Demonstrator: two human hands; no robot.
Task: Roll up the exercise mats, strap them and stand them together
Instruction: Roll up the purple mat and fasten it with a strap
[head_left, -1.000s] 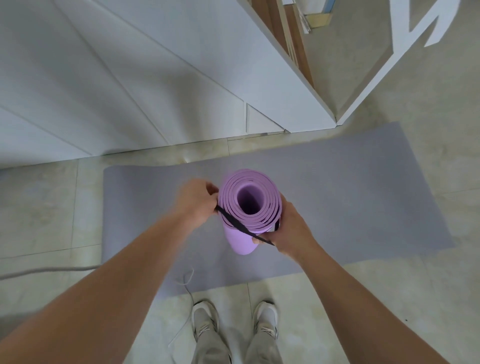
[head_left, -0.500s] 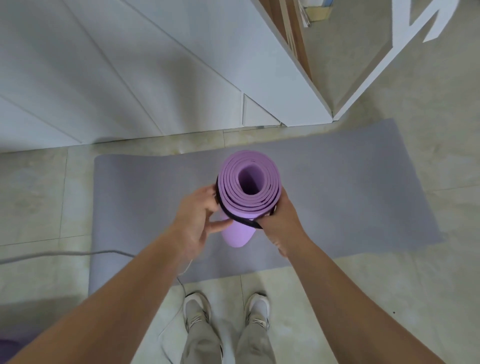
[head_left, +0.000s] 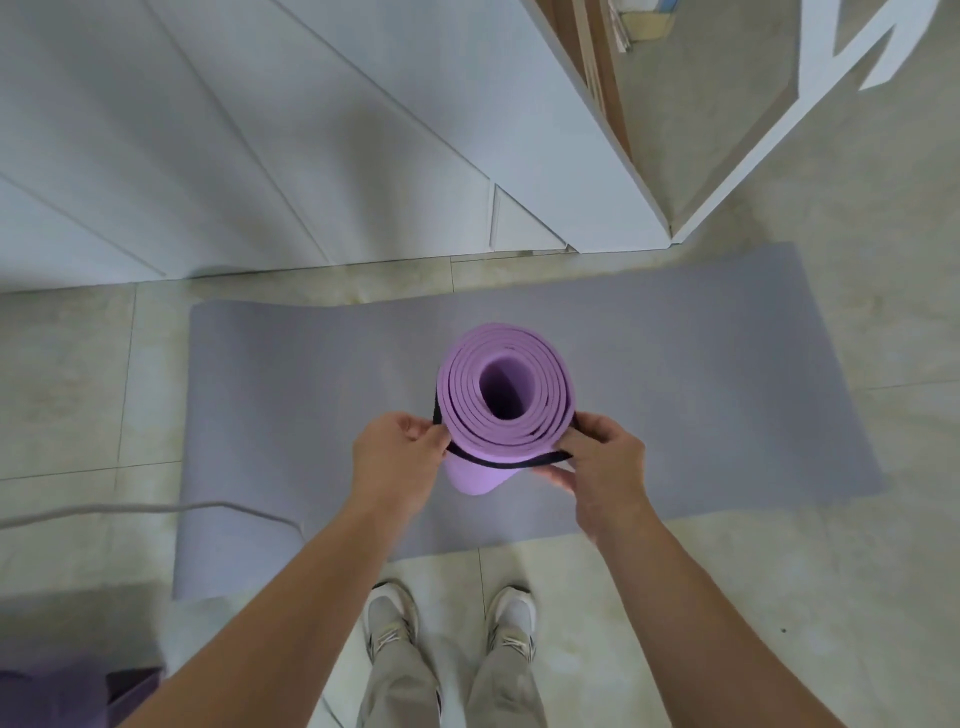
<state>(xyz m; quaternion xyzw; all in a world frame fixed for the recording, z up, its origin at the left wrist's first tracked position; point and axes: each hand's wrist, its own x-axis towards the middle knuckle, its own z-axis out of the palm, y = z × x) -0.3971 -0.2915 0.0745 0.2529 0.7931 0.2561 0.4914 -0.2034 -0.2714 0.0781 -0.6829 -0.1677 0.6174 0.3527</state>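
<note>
Mat (head_left: 467, 415) rolled, held on end, left hand (head_left: 397, 457) and right hand (head_left: 605, 457) both pinching the strap (head_left: 498, 461) round it. Strapping step I'd say, cinch it next.

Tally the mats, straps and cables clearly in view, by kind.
Mats: 2, rolled purple mat and flat grey mat
Straps: 1, black strap
Cables: 1, pale cable
Total: 4
Purple shape at lower left: unclear, uncounted.

A rolled mat (head_left: 506, 395) is standing upright over an unrolled mat (head_left: 701, 389) lying flat on the floor (head_left: 779, 597). The left hand (head_left: 397, 457) and right hand (head_left: 605, 460) are flanking the roll, with a strap (head_left: 498, 461) running around it between them. A cable (head_left: 130, 512) is lying to the left.
</note>
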